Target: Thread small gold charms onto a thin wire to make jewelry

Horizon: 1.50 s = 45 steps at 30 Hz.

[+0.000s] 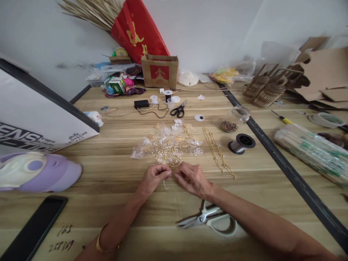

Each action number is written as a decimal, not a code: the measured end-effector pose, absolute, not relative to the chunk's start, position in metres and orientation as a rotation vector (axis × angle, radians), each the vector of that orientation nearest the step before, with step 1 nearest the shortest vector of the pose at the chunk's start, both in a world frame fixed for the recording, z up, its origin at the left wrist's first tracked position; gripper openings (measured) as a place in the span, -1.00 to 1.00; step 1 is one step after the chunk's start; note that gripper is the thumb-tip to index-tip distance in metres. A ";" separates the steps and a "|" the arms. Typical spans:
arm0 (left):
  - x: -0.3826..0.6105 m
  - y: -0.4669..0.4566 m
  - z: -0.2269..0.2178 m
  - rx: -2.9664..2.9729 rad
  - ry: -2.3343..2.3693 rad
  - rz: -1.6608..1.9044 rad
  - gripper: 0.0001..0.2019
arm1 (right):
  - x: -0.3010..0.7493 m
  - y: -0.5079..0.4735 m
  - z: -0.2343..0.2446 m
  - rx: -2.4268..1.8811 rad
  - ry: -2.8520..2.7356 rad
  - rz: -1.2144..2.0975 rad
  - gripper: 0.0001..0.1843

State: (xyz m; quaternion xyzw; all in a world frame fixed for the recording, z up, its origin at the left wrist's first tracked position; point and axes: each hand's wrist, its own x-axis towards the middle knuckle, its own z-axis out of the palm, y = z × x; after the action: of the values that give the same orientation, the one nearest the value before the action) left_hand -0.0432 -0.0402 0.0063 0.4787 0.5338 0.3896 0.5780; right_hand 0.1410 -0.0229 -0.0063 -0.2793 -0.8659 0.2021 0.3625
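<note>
While the left hand (154, 177) pinches a chain (164, 185) (short, silvery), the right hand (195, 180) curls nearby, grip unclear.

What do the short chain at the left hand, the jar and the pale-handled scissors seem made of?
Short chain: probably metal, judging by its bright, silvery look.
Jar: glass or clear plastic; see-through, with glossy highlights.
Scissors: metal blades, by their grey sheen; handles likely smooth plastic.

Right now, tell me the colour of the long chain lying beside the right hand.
The long chain is gold-coloured, seen in the head view.
</note>
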 end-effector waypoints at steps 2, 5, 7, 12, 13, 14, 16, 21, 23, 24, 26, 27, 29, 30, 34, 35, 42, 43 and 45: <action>-0.043 -0.040 0.007 1.119 1.245 0.908 -0.85 | 0.141 -0.023 -0.007 -0.723 -2.237 0.500 -0.91; -0.044 -0.040 0.006 1.127 1.245 0.897 -0.86 | 0.140 -0.024 -0.008 -0.743 -2.251 0.482 -0.93; -0.044 -0.040 0.006 1.124 1.243 0.891 -0.87 | 0.140 -0.024 -0.008 -0.753 -2.256 0.481 -0.93; -0.044 -0.040 0.005 1.116 1.236 0.891 -0.87 | 0.140 -0.023 -0.007 -0.747 -2.260 0.501 -0.92; -0.044 -0.040 0.005 1.118 1.237 0.887 -0.87 | 0.140 -0.023 -0.007 -0.745 -2.262 0.502 -0.92; -0.044 -0.040 0.005 1.121 1.238 0.882 -0.87 | 0.140 -0.023 -0.007 -0.745 -2.266 0.501 -0.92; -0.044 -0.040 0.005 1.127 1.241 0.871 -0.87 | 0.141 -0.023 -0.008 -0.746 -2.270 0.500 -0.92; -0.045 -0.041 0.002 1.139 1.246 0.868 -0.87 | 0.141 -0.023 -0.008 -0.743 -2.268 0.504 -0.93; -0.045 -0.041 0.000 1.146 1.241 0.868 -0.87 | 0.141 -0.023 -0.008 -0.733 -2.259 0.510 -0.93; -0.045 -0.041 -0.001 1.150 1.237 0.868 -0.87 | 0.140 -0.024 -0.007 -0.729 -2.256 0.511 -0.93; -0.045 -0.041 -0.001 1.159 1.230 0.871 -0.86 | 0.140 -0.024 -0.007 -0.725 -2.254 0.508 -0.92; -0.045 -0.041 -0.001 1.162 1.228 0.874 -0.86 | 0.140 -0.024 -0.007 -0.726 -2.254 0.504 -0.92; -0.045 -0.041 0.000 1.164 1.227 0.876 -0.85 | 0.140 -0.024 -0.006 -0.733 -2.260 0.499 -0.91; -0.045 -0.041 0.001 1.164 1.229 0.874 -0.85 | 0.140 -0.024 -0.006 -0.736 -2.262 0.500 -0.91; -0.045 -0.041 0.003 1.170 1.229 0.869 -0.84 | 0.140 -0.024 -0.006 -0.746 -2.267 0.509 -0.92; -0.045 -0.042 0.003 1.174 1.225 0.869 -0.84 | 0.140 -0.024 -0.006 -0.748 -2.267 0.508 -0.92; -0.045 -0.042 0.002 1.179 1.217 0.868 -0.85 | 0.140 -0.024 -0.006 -0.745 -2.273 0.504 -0.92; -0.045 -0.041 0.002 1.179 1.216 0.868 -0.85 | 0.140 -0.024 -0.006 -0.743 -2.271 0.507 -0.92; -0.045 -0.041 0.002 1.176 1.214 0.870 -0.85 | 0.140 -0.024 -0.007 -0.737 -2.270 0.510 -0.92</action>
State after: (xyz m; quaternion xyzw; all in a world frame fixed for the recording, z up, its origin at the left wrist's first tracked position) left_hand -0.0452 -0.0415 0.0023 0.5034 0.5196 0.3723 0.5814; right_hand 0.1401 -0.0241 -0.0066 -0.2835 -0.8736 0.1963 0.3434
